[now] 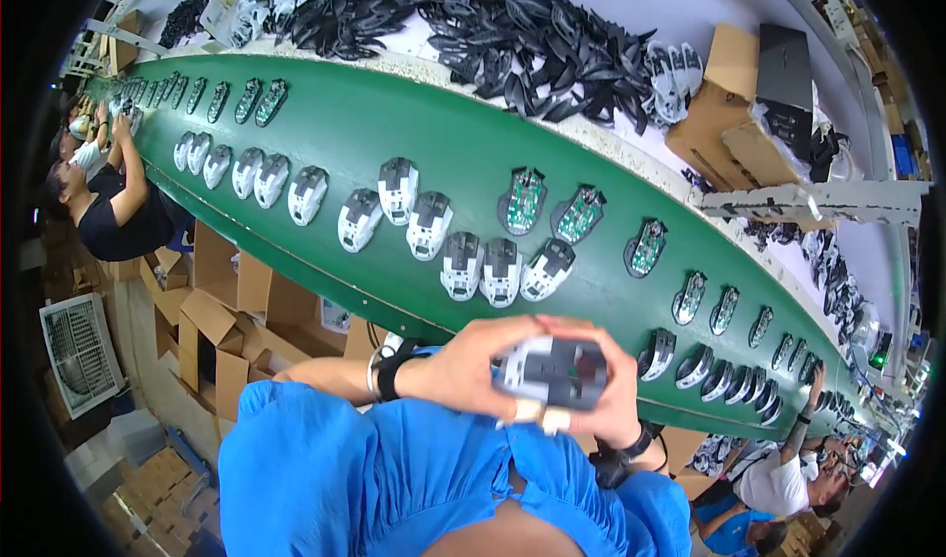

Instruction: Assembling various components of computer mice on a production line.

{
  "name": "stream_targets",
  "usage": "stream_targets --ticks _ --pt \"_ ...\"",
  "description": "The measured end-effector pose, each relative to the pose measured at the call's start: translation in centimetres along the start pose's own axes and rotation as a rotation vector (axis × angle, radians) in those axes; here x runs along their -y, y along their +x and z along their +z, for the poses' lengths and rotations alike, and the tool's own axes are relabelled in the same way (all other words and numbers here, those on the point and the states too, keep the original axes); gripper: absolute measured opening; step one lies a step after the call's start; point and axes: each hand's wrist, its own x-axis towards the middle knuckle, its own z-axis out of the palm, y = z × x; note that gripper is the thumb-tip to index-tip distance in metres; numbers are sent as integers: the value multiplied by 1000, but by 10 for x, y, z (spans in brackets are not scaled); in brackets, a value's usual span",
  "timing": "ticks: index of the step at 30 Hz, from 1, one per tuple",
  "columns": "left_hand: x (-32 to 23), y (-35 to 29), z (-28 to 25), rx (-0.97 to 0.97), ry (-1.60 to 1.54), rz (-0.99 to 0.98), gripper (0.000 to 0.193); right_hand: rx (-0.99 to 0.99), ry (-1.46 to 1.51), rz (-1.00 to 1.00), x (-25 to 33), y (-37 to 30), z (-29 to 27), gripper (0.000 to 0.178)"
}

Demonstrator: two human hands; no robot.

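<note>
Close in front of my blue top, a grey and black computer mouse (552, 368) is held between my two hands. My left hand (455, 368) grips one end of it with fingers wrapped round. The other end sits in my right hand (619, 399), its fingers curled over the far side. Pale covers show on the digits under the mouse. Just beyond my hands, on the green conveyor belt (394, 94), stand several white and dark mice (501, 269). Farther across lie mouse bases with bare green circuit boards (525, 202).
Piles of black plastic shells (532, 45) cover the ledge beyond the belt, beside an open cardboard box (727, 104) and a metal post (808, 202). Cardboard boxes (212, 316) stand under the near edge. Co-workers sit at far left (118, 207) and far right (778, 483).
</note>
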Motion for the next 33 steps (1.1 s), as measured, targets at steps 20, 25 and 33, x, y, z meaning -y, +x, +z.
stream_targets --ticks 20,25,33 --pt "100 10 -105 -383 -1356 -198 61 390 -712 -540 -17 263 9 61" --pt "120 7 -131 -282 -1414 -131 79 -125 -1412 -707 -105 433 -54 38" --pt "121 -7 -143 -452 -1227 -162 95 -405 -1344 -662 -137 469 -80 18"
